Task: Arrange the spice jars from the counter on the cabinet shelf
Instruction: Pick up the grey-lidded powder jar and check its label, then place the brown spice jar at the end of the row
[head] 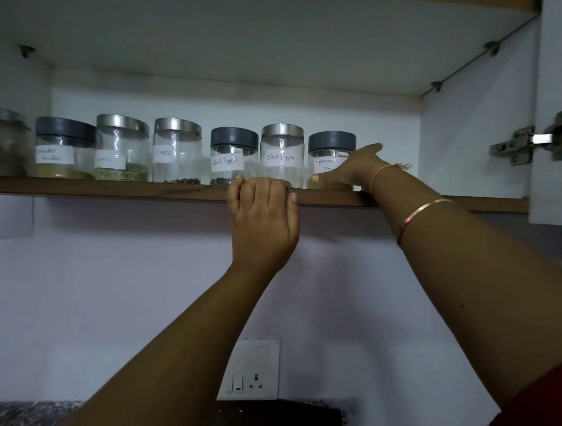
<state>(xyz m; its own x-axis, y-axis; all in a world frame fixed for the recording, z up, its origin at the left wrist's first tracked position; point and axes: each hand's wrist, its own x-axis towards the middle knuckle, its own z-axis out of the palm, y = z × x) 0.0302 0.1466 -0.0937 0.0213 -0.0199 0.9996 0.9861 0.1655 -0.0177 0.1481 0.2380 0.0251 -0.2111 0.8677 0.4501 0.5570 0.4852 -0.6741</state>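
Person, two arms in view. Both forearms are bare to the wrists.

Left hand (262, 210): nails short and plain where seen, at the thumb and one fingertip.

Right hand (354, 170): thumbnail short and plain.

The right wrist carries a thin peach-orange thread (381, 170), its loose ends in a small tuft on the right side. Nearer along the right forearm sits a slim flat metal bangle (426, 208), gold-pink, with a bright glint on its left part.

Red garment (553, 391) at the near right corner; a thin red strip also shows at the near left edge.
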